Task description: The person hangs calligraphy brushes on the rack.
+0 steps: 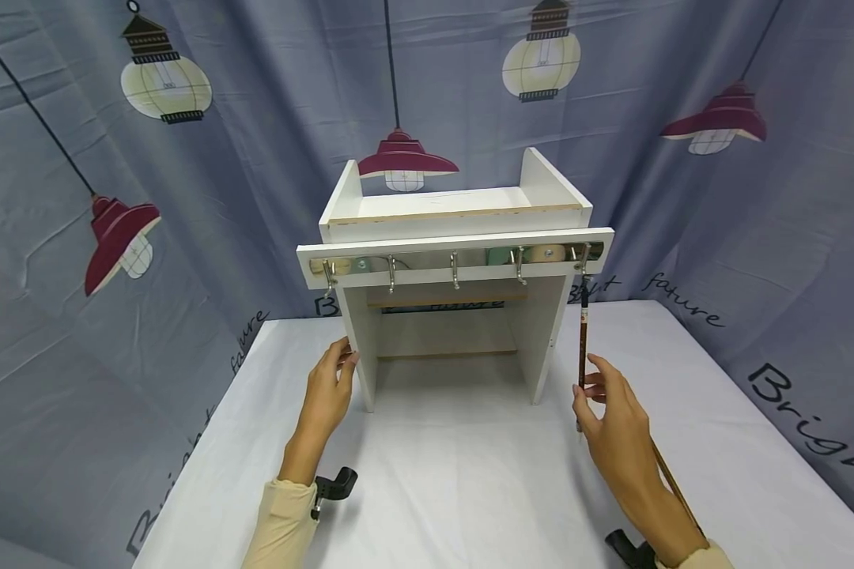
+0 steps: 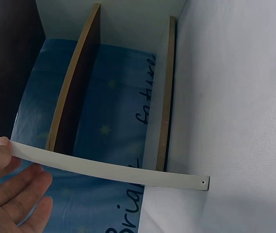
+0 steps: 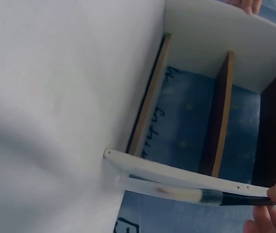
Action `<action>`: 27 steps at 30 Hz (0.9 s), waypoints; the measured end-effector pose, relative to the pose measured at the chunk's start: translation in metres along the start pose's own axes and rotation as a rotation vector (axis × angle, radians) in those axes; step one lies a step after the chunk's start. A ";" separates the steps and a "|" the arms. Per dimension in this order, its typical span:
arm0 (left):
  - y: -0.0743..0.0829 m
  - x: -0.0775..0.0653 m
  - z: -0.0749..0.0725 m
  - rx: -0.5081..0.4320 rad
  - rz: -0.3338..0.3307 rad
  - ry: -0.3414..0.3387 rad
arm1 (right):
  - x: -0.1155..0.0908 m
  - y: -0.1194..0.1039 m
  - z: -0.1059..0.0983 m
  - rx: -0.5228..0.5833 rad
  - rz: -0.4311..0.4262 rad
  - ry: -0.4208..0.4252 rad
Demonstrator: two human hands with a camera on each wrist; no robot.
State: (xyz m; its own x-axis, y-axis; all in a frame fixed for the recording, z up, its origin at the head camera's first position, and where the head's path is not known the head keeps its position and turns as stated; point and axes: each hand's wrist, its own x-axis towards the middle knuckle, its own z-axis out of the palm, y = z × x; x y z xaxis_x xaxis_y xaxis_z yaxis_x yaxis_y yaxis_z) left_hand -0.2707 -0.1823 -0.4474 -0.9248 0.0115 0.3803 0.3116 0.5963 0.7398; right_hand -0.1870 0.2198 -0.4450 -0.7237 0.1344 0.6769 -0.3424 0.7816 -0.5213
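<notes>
The right hand (image 1: 612, 419) is pinching the brush (image 1: 583, 332) in a narrow thumb-and-finger grip; the brush is hanging nearly upright at the hand's left, bristles down, its top just under the rightmost hook (image 1: 585, 258). The shelf's right panel (image 1: 538, 340) is standing just left, while the left hand (image 1: 329, 391) is gripping the left panel's front edge (image 1: 358, 348).

White shelf (image 1: 447, 335) on cloth-covered table (image 1: 455, 482)

In the head view, black script (image 1: 814, 428) on the curtain (image 1: 776, 261) reads "fature" at three o'clock, a cut-off "Brigh" at four and "Bright" at eight.
</notes>
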 end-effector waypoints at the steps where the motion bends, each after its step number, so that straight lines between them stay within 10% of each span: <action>1: 0.000 0.000 0.000 0.001 0.001 -0.001 | 0.002 0.000 0.002 0.001 0.010 -0.012; 27: -0.002 0.000 0.001 0.003 0.016 0.005 | 0.027 0.016 0.031 0.022 0.066 -0.141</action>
State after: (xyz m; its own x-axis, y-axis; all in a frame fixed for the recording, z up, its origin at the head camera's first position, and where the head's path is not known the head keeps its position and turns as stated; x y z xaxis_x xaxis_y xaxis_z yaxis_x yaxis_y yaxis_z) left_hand -0.2717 -0.1821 -0.4492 -0.9187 0.0169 0.3946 0.3254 0.5985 0.7320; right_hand -0.2307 0.2176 -0.4508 -0.8216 0.0965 0.5619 -0.3033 0.7605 -0.5741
